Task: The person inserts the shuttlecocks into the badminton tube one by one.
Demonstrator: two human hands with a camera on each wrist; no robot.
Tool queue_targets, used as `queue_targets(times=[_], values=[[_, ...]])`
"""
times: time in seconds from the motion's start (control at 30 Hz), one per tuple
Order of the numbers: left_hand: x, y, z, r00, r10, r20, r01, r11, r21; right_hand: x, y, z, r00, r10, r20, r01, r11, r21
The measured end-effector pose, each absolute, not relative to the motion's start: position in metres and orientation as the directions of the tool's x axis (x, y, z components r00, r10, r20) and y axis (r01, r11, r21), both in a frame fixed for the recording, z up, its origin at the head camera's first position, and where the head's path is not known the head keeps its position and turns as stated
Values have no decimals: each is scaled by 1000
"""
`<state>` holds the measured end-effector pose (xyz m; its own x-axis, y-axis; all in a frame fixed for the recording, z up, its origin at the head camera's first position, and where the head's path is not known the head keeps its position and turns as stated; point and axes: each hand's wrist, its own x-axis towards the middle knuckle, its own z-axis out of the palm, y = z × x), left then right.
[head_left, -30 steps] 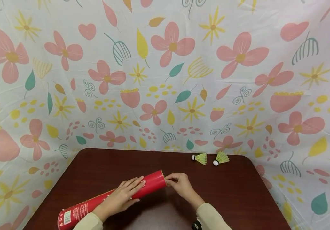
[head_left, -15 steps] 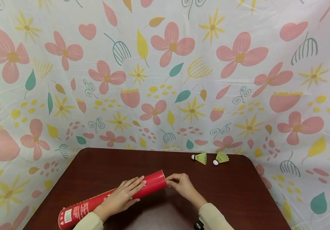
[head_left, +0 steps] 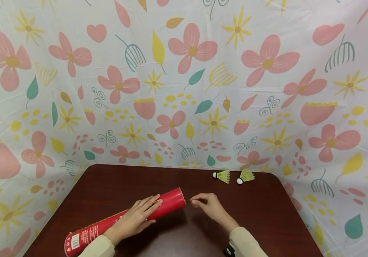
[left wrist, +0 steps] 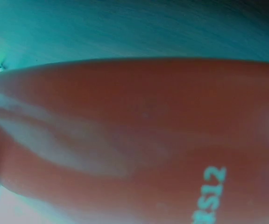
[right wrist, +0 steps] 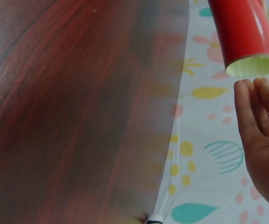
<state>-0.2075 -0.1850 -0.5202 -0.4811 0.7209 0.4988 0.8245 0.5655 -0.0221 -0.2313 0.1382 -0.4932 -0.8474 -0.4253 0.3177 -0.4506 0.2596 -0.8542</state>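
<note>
My left hand [head_left: 136, 217] grips a red shuttlecock tube [head_left: 171, 203] from above, fingers across its top and thumb along the near side. The tube slants over the table, its far right end raised above the surface. In the right wrist view, pale yellow-green with a jagged edge shows in the tube mouth [right wrist: 253, 66]. My right hand [head_left: 214, 207] is just off that mouth, fingers extended and thumb beside them, holding nothing visible. The left wrist view is mostly filled by the tube's red wall [left wrist: 148, 93] with pale lettering.
Two yellow shuttlecocks with white corks, one on the left [head_left: 224, 176] and one on the right [head_left: 246, 175], lie near the back edge of the dark brown table [head_left: 139, 178]. A flower-patterned cloth [head_left: 184, 135] hangs behind and at both sides.
My right hand has drawn back slightly to the right from the tube mouth, where its fingertips were. The left hand and tube have hardly moved.
</note>
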Motion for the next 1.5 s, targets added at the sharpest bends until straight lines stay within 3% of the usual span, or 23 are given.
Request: queue_targets(times=[0.3, 0.47, 0.63, 0.9, 1.1, 1.37, 1.5], values=[[-208, -185, -521, -487, 728, 483, 825, 565, -20, -252, 170, -519, -863, -386, 325, -468, 369, -803], [-207, -186, -522, -498, 729, 469, 822, 570, -13, -264, 194, -523, -899, -346, 267, -405, 430, -807], [-206, -186, -522, -492, 730, 474, 824, 566, -16, -278, 216, -520, -938, -259, 231, -333, 482, -811], [-206, -187, -522, -496, 735, 462, 821, 571, -26, -306, 232, -525, -959, -69, 276, -270, 523, -808], [-204, -187, -522, -520, 740, 427, 815, 579, -10, -317, 240, -534, -977, 78, 196, -117, 574, -811], [-205, -187, -521, -508, 740, 442, 819, 573, -18, -331, 240, -546, -995, 79, 57, -4, 550, -835], [-206, -187, -520, -492, 743, 454, 827, 562, -23, -334, 234, -552, -996, 69, 54, -6, 565, -825]])
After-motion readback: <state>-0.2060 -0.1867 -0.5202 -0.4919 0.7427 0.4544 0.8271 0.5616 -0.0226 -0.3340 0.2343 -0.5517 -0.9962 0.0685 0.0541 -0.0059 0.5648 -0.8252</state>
